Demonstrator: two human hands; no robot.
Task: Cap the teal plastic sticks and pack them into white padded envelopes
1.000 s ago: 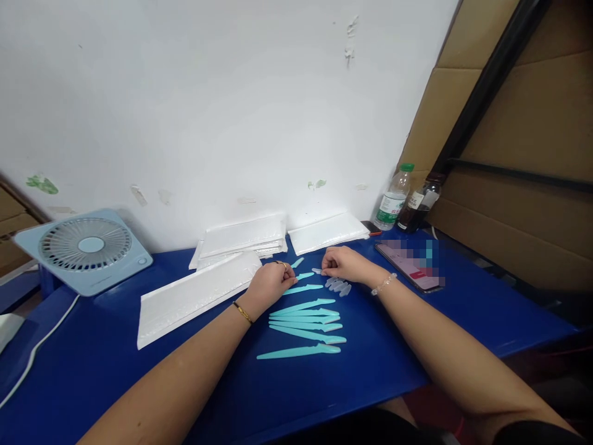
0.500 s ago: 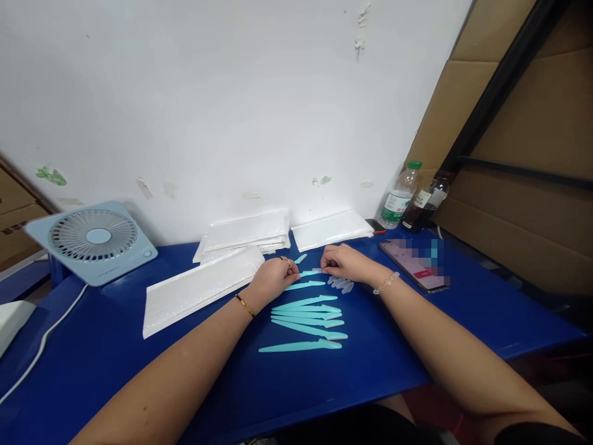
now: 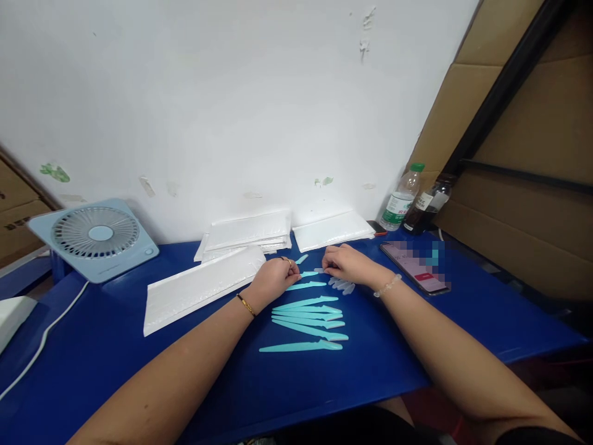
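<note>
Pinched in my left hand [image 3: 277,275] is a turquoise eyebrow razor [image 3: 309,273], its blade end pointing right. The fingers of my right hand [image 3: 345,264] close on a small clear cap [image 3: 319,271] at the tip of that razor. Whether the cap sits over the blade or just touches it, I cannot tell. Several loose clear caps [image 3: 341,285] lie beneath my right hand. Nearer me, several turquoise razors [image 3: 306,314] lie spread in a rough column, one apart at the front. Another razor [image 3: 302,259] lies behind my left fingers, partly hidden.
White padded packets [image 3: 245,232] lie along the wall, with one long packet [image 3: 199,290] left of my left hand. A light blue fan [image 3: 99,238] stands at the left. To the right are a phone [image 3: 414,272], a water bottle [image 3: 401,201] and a dark drink bottle [image 3: 424,210].
Both hands keep almost the same place and grip on the razor and cap. The whole view has shifted slightly.
</note>
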